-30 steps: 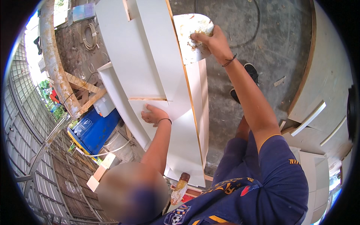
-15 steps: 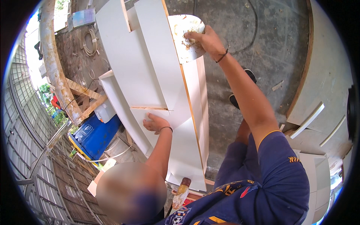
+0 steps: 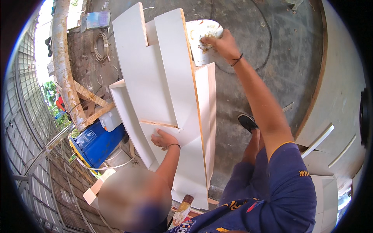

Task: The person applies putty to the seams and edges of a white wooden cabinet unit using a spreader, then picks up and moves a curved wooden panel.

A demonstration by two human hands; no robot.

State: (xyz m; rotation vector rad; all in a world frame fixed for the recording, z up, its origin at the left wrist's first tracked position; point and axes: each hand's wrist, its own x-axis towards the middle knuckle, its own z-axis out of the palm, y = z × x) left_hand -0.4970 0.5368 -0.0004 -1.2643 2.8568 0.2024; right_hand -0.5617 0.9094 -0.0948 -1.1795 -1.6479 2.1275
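Note:
A long white board assembly [image 3: 134, 73] with a rectangular notch and bare wooden edges stretches away in front of me. My left hand [image 3: 164, 140] lies on its white surface with fingers apart, just below a short bare-wood edge strip. Farther off, my right hand [image 3: 226, 46] grips a white round-ended piece [image 3: 202, 29], smeared with brown and yellowish residue, with the thumb across its face. That piece sits against the board's right-hand wooden edge at the far end. Its exact kind cannot be made out.
A brown-capped bottle [image 3: 182, 207] with a whitish, smeared body stands near me by the board. Left are a blue drum [image 3: 96, 141], a white jug [image 3: 112, 119] and coiled cable [image 3: 101, 46]. Pale panels [image 3: 342, 97] lie at right; a dark cable [image 3: 269, 42] crosses the concrete floor.
My view has shifted, so the board sits lower and farther right, with its far end now showing. Both hands keep nearly the same places on the board and the white piece.

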